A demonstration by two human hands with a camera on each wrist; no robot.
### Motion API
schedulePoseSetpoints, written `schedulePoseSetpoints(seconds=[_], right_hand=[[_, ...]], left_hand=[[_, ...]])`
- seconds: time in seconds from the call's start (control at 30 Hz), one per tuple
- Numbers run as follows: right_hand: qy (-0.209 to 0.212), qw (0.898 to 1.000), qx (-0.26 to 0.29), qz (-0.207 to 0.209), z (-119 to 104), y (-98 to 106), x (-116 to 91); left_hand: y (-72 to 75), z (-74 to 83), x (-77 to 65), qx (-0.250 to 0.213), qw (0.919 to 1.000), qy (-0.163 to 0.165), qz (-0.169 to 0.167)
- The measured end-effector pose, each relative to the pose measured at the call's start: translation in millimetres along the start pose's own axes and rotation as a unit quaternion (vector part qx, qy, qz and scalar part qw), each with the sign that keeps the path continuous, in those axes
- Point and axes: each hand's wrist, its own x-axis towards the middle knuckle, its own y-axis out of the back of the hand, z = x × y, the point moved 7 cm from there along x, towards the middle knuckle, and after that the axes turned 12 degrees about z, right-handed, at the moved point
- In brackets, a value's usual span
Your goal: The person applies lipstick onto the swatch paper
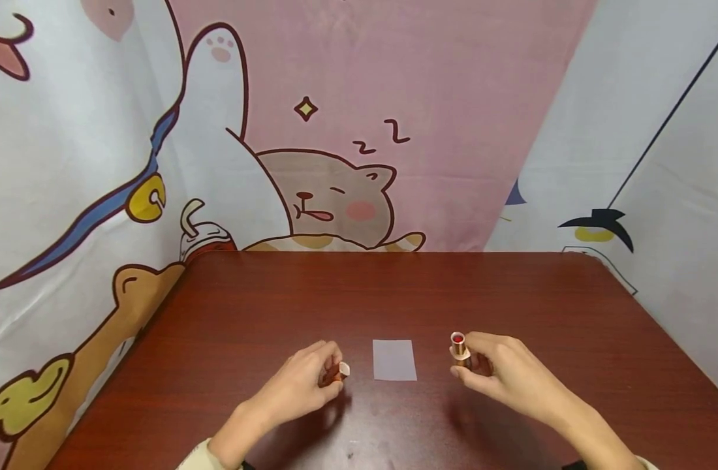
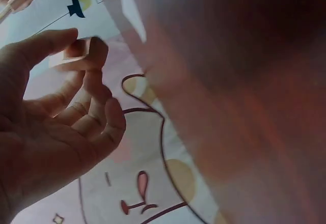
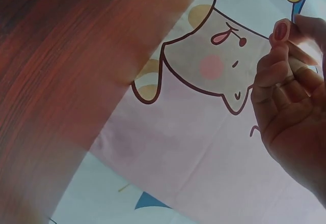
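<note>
Gold-toned and glossy, a slim lipstick tube with a red tip (image 1: 460,352) is pinched upright between the thumb and fingers of the right hand (image 1: 506,367), above the desk. By the left hand (image 1: 303,378), a short, angular, gold-brown piece with a pale end, apparently the cap (image 1: 339,372), is pinched. Since only fingertips are used, either slick piece could be dropped; the soft tip might be smeared if brushed at a slant. Between the hands, a thin, flat white paper square (image 1: 394,361) could be stained or nudged. Beneath, shiny red-brown grained desk (image 1: 482,294) is seen; behind, cartoon-printed pink-and-white cloth (image 1: 441,85) is hung.
</note>
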Motion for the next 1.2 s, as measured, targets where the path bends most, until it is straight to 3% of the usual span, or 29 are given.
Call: schedulePoseSetpoints(seconds=[0.13,0.4,0.7,0.83,0.9,1.0,1.1,1.2], right_hand=[[-0.002,1.0,0.002,-0.001,1,-2,0],[0.01,1.0,0.004,-0.003,0,-5,0],[0.011,1.0,0.008,0.002,0,-7,1],[0.006,1.0,0.026,0.002,-3,-8,2],[0.0,0.999,0.037,0.001,-5,-9,3],[-0.009,0.999,0.05,-0.004,-12,-10,6],[-0.007,0.998,0.06,-0.012,-22,-13,9],[0.008,0.997,0.072,-0.021,-35,-16,11]], left_hand=[[-9.3,-11.7,-5.4,-0.041,0.9985,0.035,-0.01],[-25.3,-24.6,-13.6,-0.037,0.9973,0.053,-0.035],[-20.4,-25.0,-15.1,0.072,0.9955,0.053,-0.031],[-10.5,-12.1,-12.0,0.088,0.9948,0.051,0.007],[-5.7,1.3,-6.9,0.048,0.9968,0.051,0.04],[-1.1,29.6,4.3,-0.064,0.9934,0.039,0.088],[0.1,58.7,17.3,-0.169,0.9785,0.016,0.118],[-0.1,78.7,27.8,-0.228,0.9636,-0.003,0.139]])
